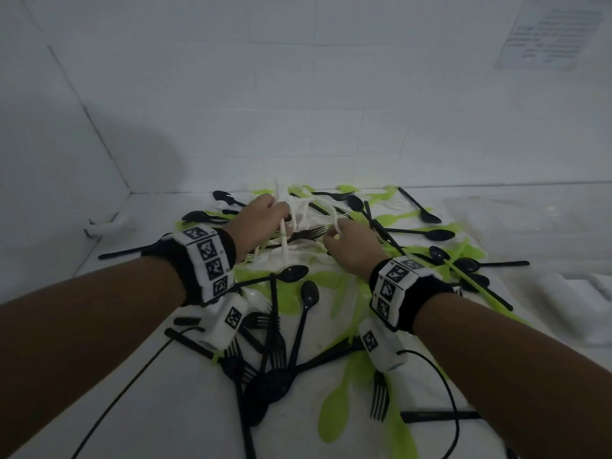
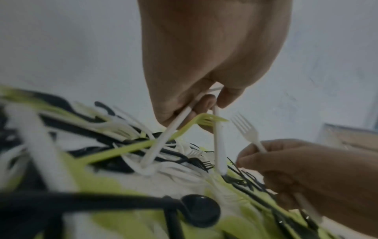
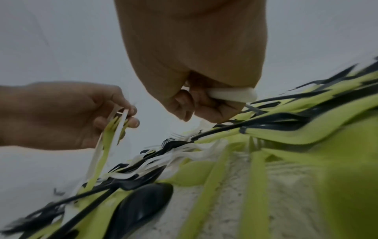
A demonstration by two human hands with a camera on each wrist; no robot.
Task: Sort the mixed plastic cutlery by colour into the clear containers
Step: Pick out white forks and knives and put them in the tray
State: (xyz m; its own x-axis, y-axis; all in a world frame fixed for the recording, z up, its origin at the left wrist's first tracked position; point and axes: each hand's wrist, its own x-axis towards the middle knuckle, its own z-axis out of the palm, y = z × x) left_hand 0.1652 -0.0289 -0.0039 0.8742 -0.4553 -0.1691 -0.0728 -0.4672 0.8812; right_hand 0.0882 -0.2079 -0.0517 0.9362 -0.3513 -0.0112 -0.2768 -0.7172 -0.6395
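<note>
The left hand [image 1: 261, 217] pinches thin white plastic cutlery handles [image 2: 169, 131]; the right hand [image 1: 351, 243] grips a white plastic fork [image 2: 248, 132]. Beneath and around both hands, mixed black, lime-green and white plastic cutlery [image 1: 291, 313] lies heaped on the white tabletop [image 1: 172, 409].

You have smooth plastic throughout the cutlery: the black spoons [image 1: 438, 234] show a glossy sheen in their bowls, the lime-green pieces [image 3: 286, 135] look flatter and more matt, and the white forks [image 2: 248, 132] are thin, slightly translucent plastic. Your worktop [image 1: 159, 392] is white and matt, with a finely speckled, grainy surface up close. The walls [image 1: 298, 94] behind are smooth white tile with a dull finish.
</note>
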